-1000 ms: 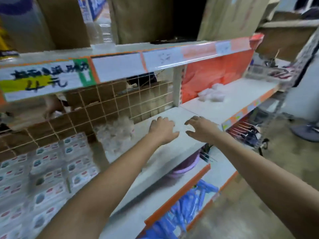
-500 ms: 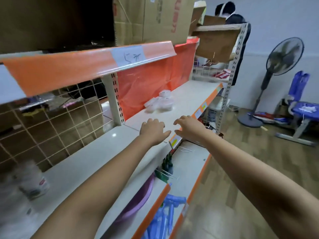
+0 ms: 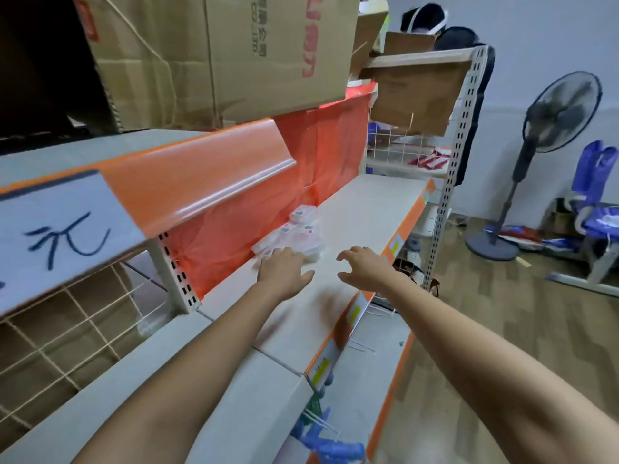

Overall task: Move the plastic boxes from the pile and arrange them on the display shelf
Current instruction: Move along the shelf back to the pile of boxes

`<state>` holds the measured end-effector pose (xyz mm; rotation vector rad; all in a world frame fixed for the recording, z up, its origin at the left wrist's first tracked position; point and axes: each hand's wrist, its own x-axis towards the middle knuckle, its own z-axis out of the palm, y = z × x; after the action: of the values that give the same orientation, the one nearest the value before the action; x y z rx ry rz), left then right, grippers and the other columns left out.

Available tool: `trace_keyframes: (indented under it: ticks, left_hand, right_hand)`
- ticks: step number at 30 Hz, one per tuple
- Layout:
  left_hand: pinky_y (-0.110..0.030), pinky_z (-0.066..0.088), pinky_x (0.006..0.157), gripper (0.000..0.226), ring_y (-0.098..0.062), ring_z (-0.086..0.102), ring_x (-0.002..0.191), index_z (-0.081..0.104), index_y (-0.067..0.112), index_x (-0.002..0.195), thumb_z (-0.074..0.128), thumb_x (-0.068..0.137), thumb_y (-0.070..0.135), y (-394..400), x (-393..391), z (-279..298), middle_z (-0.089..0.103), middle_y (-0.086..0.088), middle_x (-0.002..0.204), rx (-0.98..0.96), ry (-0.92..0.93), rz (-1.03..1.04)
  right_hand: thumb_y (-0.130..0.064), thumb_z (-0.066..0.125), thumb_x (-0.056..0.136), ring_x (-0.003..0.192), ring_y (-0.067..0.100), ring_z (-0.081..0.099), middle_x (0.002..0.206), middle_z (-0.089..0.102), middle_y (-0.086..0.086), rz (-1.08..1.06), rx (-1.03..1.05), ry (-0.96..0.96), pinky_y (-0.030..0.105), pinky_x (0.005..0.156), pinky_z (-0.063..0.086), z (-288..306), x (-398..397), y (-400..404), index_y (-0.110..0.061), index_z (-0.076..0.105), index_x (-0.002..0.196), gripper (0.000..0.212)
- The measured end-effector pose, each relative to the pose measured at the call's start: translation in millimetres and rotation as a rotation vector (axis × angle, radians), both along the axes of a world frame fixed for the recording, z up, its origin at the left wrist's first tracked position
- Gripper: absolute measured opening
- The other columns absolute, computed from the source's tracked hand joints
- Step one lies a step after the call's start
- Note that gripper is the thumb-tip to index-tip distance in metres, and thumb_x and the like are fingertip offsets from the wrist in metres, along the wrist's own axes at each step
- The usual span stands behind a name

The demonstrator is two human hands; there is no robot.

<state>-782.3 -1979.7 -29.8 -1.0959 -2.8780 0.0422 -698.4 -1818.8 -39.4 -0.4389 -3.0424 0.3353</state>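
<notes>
On the display shelf: now reaching plastic boxes, left hand touching, right hand spread, empty; next pickup near.

hands: both moved right along the display shelf | left hand now reaches the plastic boxes

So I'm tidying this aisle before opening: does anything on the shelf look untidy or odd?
Yes. The plastic boxes lie in a loose, tilted heap against the orange backing, not in rows. Nothing looks spilled or broken.
</notes>
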Motion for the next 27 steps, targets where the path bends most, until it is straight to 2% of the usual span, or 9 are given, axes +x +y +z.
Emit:
trace_keyframes:
  ticks: [4, 8, 11, 16, 22, 27]
  left_hand:
    - [-0.039, 0.039, 0.094, 0.044, -0.03, 0.044, 0.123, 0.052, 0.014, 0.127, 0.044, 0.093, 0.042, 11, -32, -10, 0.05, -0.009, 0.131, 0.005, -0.015, 0.102]
    - [-0.04, 0.035, 0.1, 0.053, -0.028, 0.036, 0.129, 0.038, 0.017, 0.14, 0.045, 0.094, 0.043, 15, -61, -26, 0.041, -0.008, 0.139, 0.182, -0.087, 0.27]
    - [-0.037, 0.032, 0.103, 0.056, -0.03, 0.039, 0.126, 0.038, 0.015, 0.14, 0.049, 0.093, 0.045, 18, -84, -39, 0.044, -0.011, 0.137, 0.297, -0.116, 0.42]
    - [-0.034, 0.028, 0.105, 0.063, -0.035, 0.038, 0.127, 0.032, 0.017, 0.145, 0.052, 0.091, 0.043, 30, -106, -52, 0.041, -0.017, 0.137, 0.398, -0.272, 0.643]
    - [-0.033, 0.033, 0.103, 0.063, -0.033, 0.041, 0.126, 0.042, 0.015, 0.138, 0.063, 0.085, 0.043, 36, -114, -67, 0.047, -0.017, 0.132, 0.518, -0.349, 0.794]
    - [-0.03, 0.033, 0.102, 0.065, -0.028, 0.041, 0.124, 0.042, 0.011, 0.135, 0.073, 0.08, 0.024, 34, -104, -71, 0.044, -0.015, 0.132, 0.641, -0.315, 0.824]
  right_hand:
    - [-0.033, 0.055, 0.092, 0.13, 0.024, 0.036, 0.139, 0.043, 0.004, 0.069, -0.022, -0.011, 0.035, 0.1, 0.037, -11, -37, 25, -0.021, 0.04, 0.139, 0.051]
    - [-0.032, 0.059, 0.09, 0.129, 0.026, 0.036, 0.142, 0.038, 0.005, 0.201, -0.016, -0.002, 0.038, 0.099, 0.04, -16, -83, 45, -0.02, 0.036, 0.143, 0.059]
    - [-0.033, 0.064, 0.085, 0.13, 0.029, 0.035, 0.146, 0.034, 0.006, 0.302, -0.038, 0.003, 0.04, 0.102, 0.039, -20, -117, 57, -0.02, 0.032, 0.144, 0.068]
    - [-0.037, 0.067, 0.082, 0.134, 0.03, 0.03, 0.148, 0.031, 0.009, 0.444, -0.091, -0.055, 0.039, 0.106, 0.034, -32, -163, 73, -0.015, 0.032, 0.145, 0.075]
    - [-0.035, 0.071, 0.081, 0.131, 0.028, 0.033, 0.143, 0.039, 0.009, 0.539, -0.216, -0.062, 0.035, 0.106, 0.031, -47, -189, 87, -0.016, 0.034, 0.143, 0.074]
    - [-0.027, 0.075, 0.077, 0.129, 0.026, 0.037, 0.142, 0.039, 0.009, 0.614, -0.296, -0.001, 0.033, 0.105, 0.032, -54, -192, 96, -0.014, 0.037, 0.141, 0.075]
